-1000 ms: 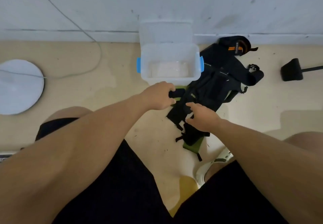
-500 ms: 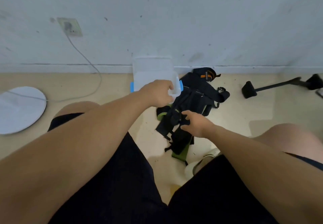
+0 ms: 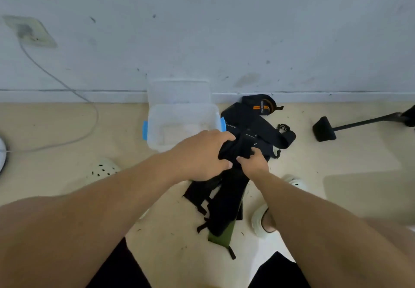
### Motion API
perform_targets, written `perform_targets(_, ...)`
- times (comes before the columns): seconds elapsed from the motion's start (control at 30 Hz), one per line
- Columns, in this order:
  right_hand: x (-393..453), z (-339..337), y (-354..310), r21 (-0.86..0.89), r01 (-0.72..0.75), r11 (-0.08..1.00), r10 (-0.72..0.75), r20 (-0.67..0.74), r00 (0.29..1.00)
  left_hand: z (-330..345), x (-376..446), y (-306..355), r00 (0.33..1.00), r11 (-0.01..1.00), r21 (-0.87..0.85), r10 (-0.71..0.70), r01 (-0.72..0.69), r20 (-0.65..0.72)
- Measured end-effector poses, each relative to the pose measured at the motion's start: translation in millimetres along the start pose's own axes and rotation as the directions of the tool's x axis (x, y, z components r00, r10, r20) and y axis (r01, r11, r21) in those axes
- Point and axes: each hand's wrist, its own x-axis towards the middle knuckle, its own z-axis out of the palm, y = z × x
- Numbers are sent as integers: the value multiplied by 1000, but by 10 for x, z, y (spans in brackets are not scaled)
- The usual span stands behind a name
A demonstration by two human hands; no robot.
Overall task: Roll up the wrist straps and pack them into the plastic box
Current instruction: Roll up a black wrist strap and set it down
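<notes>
My left grip [image 3: 202, 156] was clenched around the upper end of a black strap [image 3: 226, 200], fingers curled over the bunched fabric, and my right grip [image 3: 253, 164] pinched that same bunch from the other side, thumb toward the left hand. Both grips sat touching each other, just in front of the plastic box [image 3: 182, 117]. Below them the strap hung down to the floor, flat and unrolled, with a green strap [image 3: 222, 235] showing under its lower end. Further out, more black straps [image 3: 258, 130] lay heaped just right of the box, and one with an orange stripe [image 3: 260, 107] sat against the wall. The box stood open, lid propped behind it, and I could see nothing packed inside. A white cable [image 3: 74, 94] trailed across the floor well to the left.

I judged I was at the very start of rolling the first strap: the end was gathered but no tight coil showed. The next move would call for turning the gathered end over itself while keeping tension on the loose length, so the roll stayed snug enough to fit the box
</notes>
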Motion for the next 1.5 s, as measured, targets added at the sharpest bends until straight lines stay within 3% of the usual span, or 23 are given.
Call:
perform_targets(0.1,529,68,12,215,-146,966,173,-112,979,-1,135,7,1000,999,47,-13,12,29)
perform_targets(0.2,951,196,111,313,-263,913,314,-127,941,-16,237,-50,990,986,167,-53,31,128)
perform_targets(0.4,1065,451,217,449,-291,845,387,-136,912,-119,337,106,991,985,165,-65,46,117)
perform_targets(0.6,586,420,91,312,-108,944,188,-239,953,-174,298,191,985,991,124,-76,57,154)
perform_targets(0.73,253,159,-126,210,117,971,-61,-256,965,-257,204,73,988,990,92,-117,107,105)
perform_targets(0.9,-357,-487,-767,84,454,887,-440,-147,886,-406,37,-138,977,977,-36,-211,211,10)
perform_targets(0.97,-699,-710,-975,93,538,838,-528,-116,842,-450,-57,-153,972,956,-199,-230,217,-46)
perform_targets(1.03,-1066,-860,-1107,130,600,789,-593,-92,800,-463,-149,-145,967,847,-497,-248,189,-56)
perform_targets(1.13,-1566,-967,-1113,166,665,728,-673,-11,740,-414,-271,-111,979,496,-860,-205,121,19)
perform_targets(1.2,-1812,-969,-1067,120,696,708,-706,103,700,-344,-307,-59,982,320,-945,-187,64,3)
perform_targets(1.23,-1897,-957,-1048,85,707,702,-710,163,685,-309,-305,-33,976,309,-951,-214,29,-40)
perform_targets(1.37,-1983,-1016,-1080,-378,671,638,-577,342,742,-248,-231,-53,903,381,-920,-358,-91,-238)
perform_targets(1.43,-1907,-1085,-1112,-393,634,666,-495,404,769,-255,-215,-78,893,431,-893,-341,-131,-295)
perform_targets(1.5,-1781,-1128,-1145,-287,562,775,-433,407,804,-294,-226,-87,889,478,-864,-310,-160,-336)
